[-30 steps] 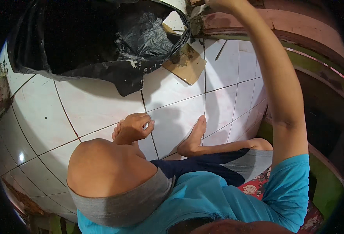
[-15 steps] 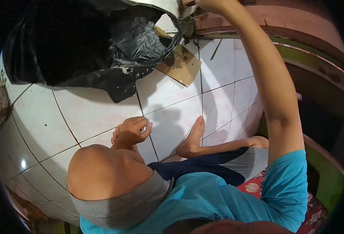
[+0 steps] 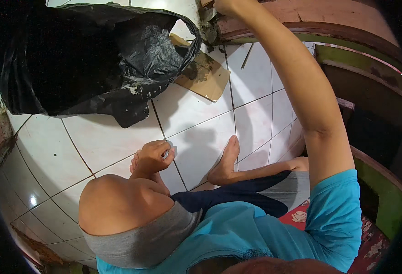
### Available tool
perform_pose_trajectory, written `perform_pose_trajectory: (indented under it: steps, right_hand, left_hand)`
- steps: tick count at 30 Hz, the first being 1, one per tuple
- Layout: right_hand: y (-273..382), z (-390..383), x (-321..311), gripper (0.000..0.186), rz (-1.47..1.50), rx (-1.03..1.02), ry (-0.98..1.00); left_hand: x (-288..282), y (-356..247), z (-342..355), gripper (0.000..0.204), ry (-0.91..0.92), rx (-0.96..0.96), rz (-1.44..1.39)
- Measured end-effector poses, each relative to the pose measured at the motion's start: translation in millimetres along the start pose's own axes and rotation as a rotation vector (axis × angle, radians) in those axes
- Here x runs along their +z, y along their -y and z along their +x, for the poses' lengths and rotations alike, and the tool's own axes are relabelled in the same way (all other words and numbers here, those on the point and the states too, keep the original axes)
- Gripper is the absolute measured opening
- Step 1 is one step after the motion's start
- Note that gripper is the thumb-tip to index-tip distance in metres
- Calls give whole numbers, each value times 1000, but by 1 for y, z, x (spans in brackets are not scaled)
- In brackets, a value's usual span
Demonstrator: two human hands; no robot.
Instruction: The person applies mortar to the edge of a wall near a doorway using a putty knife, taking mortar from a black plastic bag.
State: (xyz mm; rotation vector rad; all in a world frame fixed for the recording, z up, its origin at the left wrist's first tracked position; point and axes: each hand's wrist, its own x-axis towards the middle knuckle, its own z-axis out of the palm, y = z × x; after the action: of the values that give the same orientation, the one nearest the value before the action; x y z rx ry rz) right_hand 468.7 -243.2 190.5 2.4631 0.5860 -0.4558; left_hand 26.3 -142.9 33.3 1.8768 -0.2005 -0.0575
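My right arm stretches far forward. My right hand (image 3: 226, 6) is cut off by the top edge, so its fingers are hidden; a small brown thing (image 3: 207, 3) lies just left of it, and whether they touch I cannot tell. My left hand (image 3: 154, 154) hangs in front of my bent left knee, above my left foot, its fingers curled toward the thumb. White tile shows through the small gap there, while the palm is hidden. A big black plastic bag (image 3: 105, 98) lies ahead on the left, its mouth turned to the right, with pale specks on its rim.
A stained piece of brown cardboard (image 3: 215, 81) lies partly under the bag's mouth on the white tiled floor (image 3: 201, 125). A thin stick (image 3: 247, 55) rests beyond it. A pink and green ledge (image 3: 347, 27) runs along the far right. I sit on red flowered cloth (image 3: 299, 218).
The view has shifted slightly, and the bag now sits a little lower and further left in it. My right hand and forearm appear a bit further left; my left hand keeps its curled pose.
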Motion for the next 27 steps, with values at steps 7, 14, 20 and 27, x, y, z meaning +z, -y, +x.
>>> perform_pose_trajectory:
  steps: [7, 14, 20, 27]
  right_hand:
    - [-6, -3, -18, 21, -38, 38, -66]
    - [-5, -23, -41, 22, -68, -23, -57]
    - [10, 6, 10, 23, -29, -153, -111]
    - [0, -1, -4, 22, -113, -135, -83]
  left_hand:
    - [1, -2, 1, 23, 40, -37, -23]
    - [2, -3, 2, 24, 41, -32, 14]
    - [0, 2, -4, 22, 63, -48, 4]
    - [1, 0, -1, 22, 48, -34, -14]
